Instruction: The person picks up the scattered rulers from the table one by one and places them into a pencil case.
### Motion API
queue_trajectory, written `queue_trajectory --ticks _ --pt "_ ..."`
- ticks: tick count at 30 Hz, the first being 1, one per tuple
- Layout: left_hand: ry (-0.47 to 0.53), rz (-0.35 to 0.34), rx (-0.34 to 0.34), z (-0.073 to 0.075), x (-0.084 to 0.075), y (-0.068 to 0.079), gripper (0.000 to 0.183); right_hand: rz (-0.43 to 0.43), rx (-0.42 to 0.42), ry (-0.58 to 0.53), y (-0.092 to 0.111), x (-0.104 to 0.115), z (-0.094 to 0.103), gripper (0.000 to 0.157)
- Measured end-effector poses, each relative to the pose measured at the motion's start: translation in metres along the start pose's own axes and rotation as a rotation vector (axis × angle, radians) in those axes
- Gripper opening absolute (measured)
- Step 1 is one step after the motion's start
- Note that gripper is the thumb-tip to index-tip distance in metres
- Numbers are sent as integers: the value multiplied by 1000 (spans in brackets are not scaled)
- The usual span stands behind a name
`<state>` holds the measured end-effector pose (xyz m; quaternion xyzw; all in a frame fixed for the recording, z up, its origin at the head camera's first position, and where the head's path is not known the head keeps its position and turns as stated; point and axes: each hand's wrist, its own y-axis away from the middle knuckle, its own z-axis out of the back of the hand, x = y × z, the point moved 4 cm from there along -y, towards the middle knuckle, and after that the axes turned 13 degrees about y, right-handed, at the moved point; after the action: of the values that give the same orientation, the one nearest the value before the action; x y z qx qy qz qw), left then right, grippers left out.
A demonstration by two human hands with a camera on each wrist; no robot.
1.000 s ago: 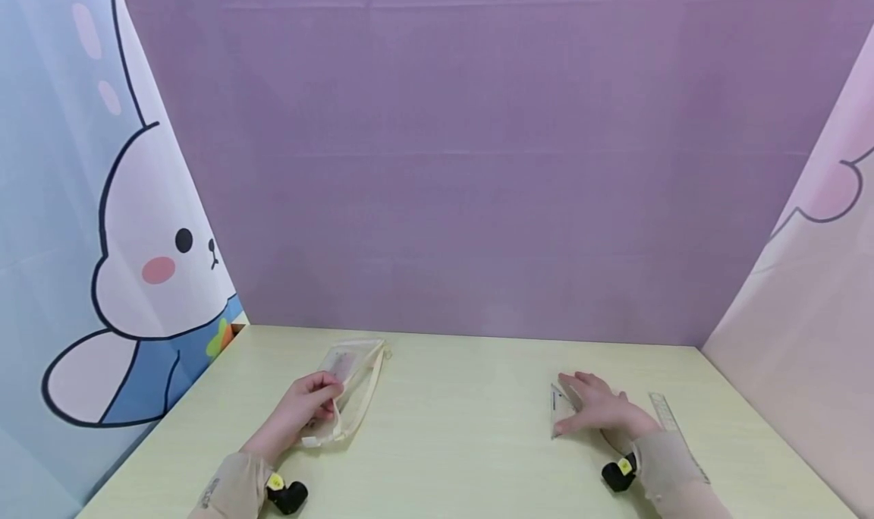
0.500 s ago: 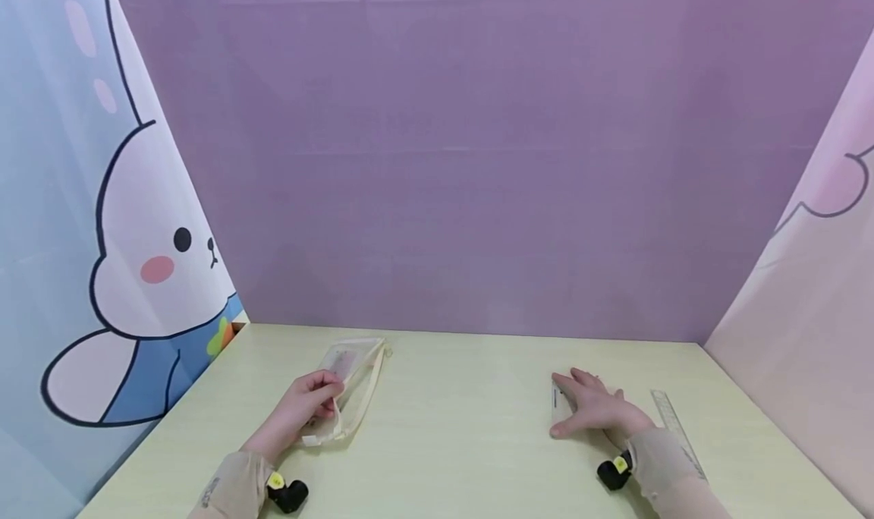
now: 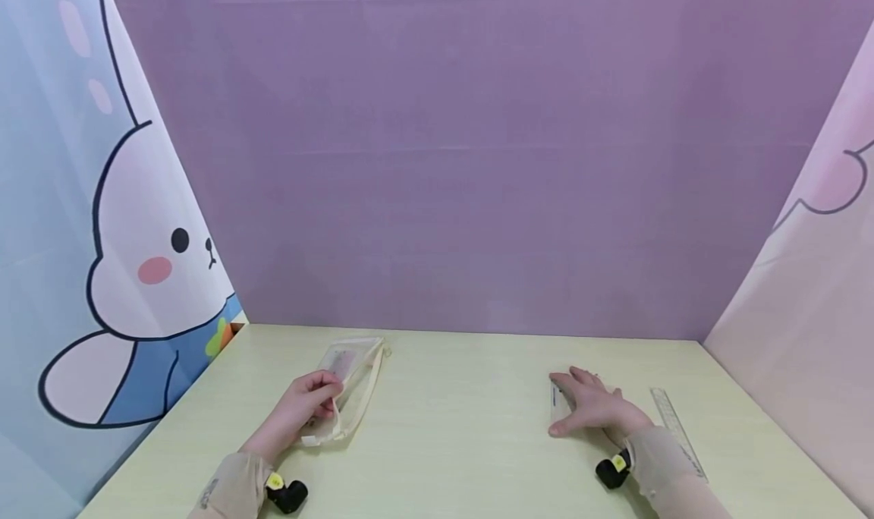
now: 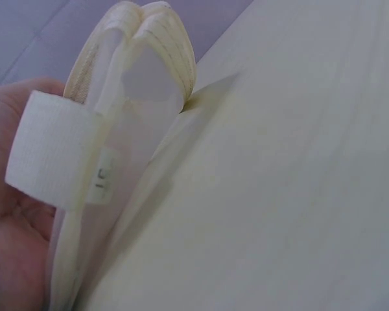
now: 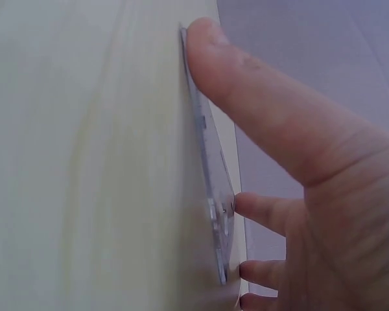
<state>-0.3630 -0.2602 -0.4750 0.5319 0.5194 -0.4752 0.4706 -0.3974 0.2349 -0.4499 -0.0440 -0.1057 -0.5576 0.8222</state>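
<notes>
Lying left on the table (image 3: 457,435), long axis slanting away rightward, a pouch (image 3: 347,367) is pinched and partly hidden by the left hand (image 3: 310,401), while the right hand (image 3: 592,407), fingers spread, touches a half-covered set square (image 3: 558,407), visible edge pointing away.

There's passage between the cream-edged translucent pouch (image 3: 344,358) and thin clear plastic plate (image 3: 559,407); upright purple cloth (image 3: 437,147) bars the back.

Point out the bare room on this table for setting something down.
Widest patch: the pale wood-grain tabletop between the translucent cream-edged pouch in the left hand and the clear plastic triangle under the right hand. Narrower: between the clear straight plastic ruler and the tabletop's right edge. Crowded: triangle to ruler, where the right hand fills the space.
</notes>
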Motion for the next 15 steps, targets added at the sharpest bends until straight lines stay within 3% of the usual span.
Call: queue_trajectory --ticks 15 --pt "-12 11 -38 -1 -1 0 19 6 -16 -30 0 0 0 107"
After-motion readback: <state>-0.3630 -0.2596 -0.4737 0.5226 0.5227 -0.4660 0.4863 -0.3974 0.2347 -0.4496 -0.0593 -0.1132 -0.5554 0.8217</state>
